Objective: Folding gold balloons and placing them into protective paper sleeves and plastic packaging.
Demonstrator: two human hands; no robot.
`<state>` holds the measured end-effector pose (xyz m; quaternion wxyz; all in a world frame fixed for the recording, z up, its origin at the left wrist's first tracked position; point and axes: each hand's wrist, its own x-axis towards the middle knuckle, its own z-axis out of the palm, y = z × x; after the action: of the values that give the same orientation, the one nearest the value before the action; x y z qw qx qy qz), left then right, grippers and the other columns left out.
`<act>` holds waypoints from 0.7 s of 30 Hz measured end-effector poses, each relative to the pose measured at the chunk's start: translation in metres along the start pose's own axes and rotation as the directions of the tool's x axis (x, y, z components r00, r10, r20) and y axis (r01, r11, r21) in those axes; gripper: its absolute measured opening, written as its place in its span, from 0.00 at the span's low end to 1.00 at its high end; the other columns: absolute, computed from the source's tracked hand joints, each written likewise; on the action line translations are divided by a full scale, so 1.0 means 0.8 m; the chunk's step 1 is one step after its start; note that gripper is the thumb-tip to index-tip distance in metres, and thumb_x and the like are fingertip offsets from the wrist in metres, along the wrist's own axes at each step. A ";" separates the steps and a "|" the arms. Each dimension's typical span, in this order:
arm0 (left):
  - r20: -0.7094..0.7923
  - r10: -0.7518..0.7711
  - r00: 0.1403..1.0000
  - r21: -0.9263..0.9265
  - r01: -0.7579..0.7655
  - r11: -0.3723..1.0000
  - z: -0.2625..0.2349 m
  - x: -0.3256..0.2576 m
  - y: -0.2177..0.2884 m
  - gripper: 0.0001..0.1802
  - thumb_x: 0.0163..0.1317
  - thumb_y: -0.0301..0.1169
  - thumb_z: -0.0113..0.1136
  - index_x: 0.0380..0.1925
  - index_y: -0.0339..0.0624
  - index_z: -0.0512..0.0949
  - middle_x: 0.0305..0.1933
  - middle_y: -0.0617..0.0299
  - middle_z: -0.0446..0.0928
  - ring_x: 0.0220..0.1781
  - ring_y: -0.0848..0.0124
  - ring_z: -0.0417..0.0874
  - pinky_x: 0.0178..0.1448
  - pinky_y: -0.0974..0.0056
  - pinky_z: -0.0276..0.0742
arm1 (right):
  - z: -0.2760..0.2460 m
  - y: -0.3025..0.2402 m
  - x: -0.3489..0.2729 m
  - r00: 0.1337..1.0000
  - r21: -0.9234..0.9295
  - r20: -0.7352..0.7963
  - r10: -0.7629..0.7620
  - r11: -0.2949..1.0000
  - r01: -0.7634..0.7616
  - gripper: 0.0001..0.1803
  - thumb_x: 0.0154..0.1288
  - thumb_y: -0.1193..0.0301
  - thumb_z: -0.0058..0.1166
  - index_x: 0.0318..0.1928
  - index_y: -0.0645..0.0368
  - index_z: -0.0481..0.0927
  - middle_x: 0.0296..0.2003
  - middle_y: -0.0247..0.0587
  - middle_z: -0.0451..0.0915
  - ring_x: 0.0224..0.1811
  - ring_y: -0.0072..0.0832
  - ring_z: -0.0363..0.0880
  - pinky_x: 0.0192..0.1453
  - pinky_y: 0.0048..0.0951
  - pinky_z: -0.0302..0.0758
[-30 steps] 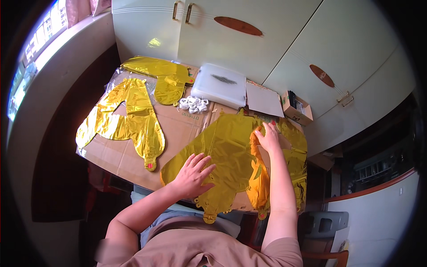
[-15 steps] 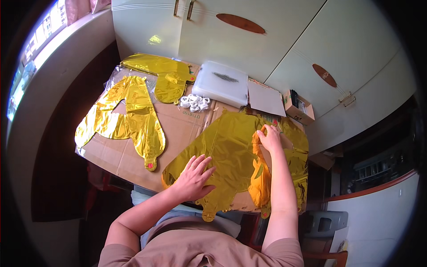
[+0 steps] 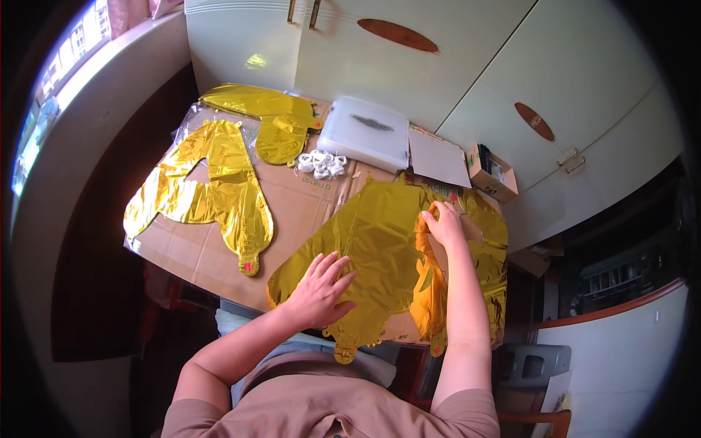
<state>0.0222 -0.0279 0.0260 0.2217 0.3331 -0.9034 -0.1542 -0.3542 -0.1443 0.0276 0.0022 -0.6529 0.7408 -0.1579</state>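
Nearest the person, the left hand (image 3: 319,290) lies flat, fingers spread, on a gold foil balloon (image 3: 372,248) on the cardboard sheet (image 3: 307,204). Just beyond, the right hand (image 3: 444,223) pinches the balloon's raised edge. Farther back lie more gold balloons (image 3: 212,190) and a white box (image 3: 365,135).

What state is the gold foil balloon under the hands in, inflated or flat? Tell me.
Flat. The gold foil balloon lies spread on the cardboard, the left hand pressing it; the right hand lifts its edge.
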 end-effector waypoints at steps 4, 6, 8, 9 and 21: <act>-0.049 0.031 0.998 0.006 -0.030 1.000 -0.002 0.001 0.002 0.34 0.60 0.49 0.66 0.60 0.41 0.75 0.68 0.44 0.67 0.74 0.45 0.63 0.77 0.40 0.55 | 0.002 0.006 0.000 1.000 0.031 -0.014 -0.018 0.999 0.019 0.30 0.63 0.53 0.62 0.56 0.63 0.78 0.55 0.59 0.77 0.61 0.53 0.73 0.69 0.46 0.66; -0.054 0.027 0.998 0.011 -0.026 1.000 -0.003 0.000 0.004 0.33 0.60 0.49 0.66 0.60 0.41 0.75 0.68 0.44 0.67 0.73 0.45 0.63 0.77 0.41 0.56 | 0.003 0.004 0.000 1.000 0.032 -0.012 -0.010 0.999 0.010 0.29 0.63 0.53 0.62 0.56 0.63 0.78 0.55 0.59 0.78 0.61 0.53 0.73 0.69 0.46 0.67; -0.060 0.020 0.998 0.010 -0.020 1.000 -0.003 -0.002 0.005 0.33 0.59 0.49 0.67 0.59 0.41 0.75 0.68 0.44 0.67 0.73 0.46 0.64 0.77 0.41 0.56 | 0.002 0.002 0.001 1.000 0.036 -0.004 -0.003 0.999 0.004 0.29 0.63 0.54 0.62 0.56 0.63 0.78 0.54 0.59 0.78 0.61 0.52 0.73 0.69 0.45 0.67; -0.063 0.016 0.998 0.008 -0.015 1.000 -0.003 -0.004 0.005 0.32 0.59 0.48 0.67 0.59 0.41 0.76 0.67 0.45 0.67 0.73 0.46 0.64 0.77 0.42 0.57 | 0.001 0.001 0.001 1.000 0.040 0.004 -0.002 0.999 0.001 0.29 0.63 0.54 0.62 0.56 0.63 0.78 0.54 0.58 0.78 0.61 0.52 0.73 0.69 0.45 0.67; -0.360 -0.232 0.904 -0.125 0.200 0.972 -0.064 -0.059 -0.003 0.27 0.50 0.32 0.72 0.51 0.37 0.79 0.59 0.45 0.74 0.61 0.47 0.75 0.66 0.47 0.70 | -0.009 -0.009 -0.011 0.996 -0.013 -0.090 -0.014 1.000 0.013 0.30 0.66 0.54 0.60 0.60 0.63 0.77 0.62 0.58 0.74 0.66 0.52 0.70 0.71 0.45 0.66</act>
<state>0.0817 -0.0044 0.0549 0.3843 0.4447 -0.7950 -0.1502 -0.3474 -0.1350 0.0346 -0.0364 -0.6502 0.7366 -0.1825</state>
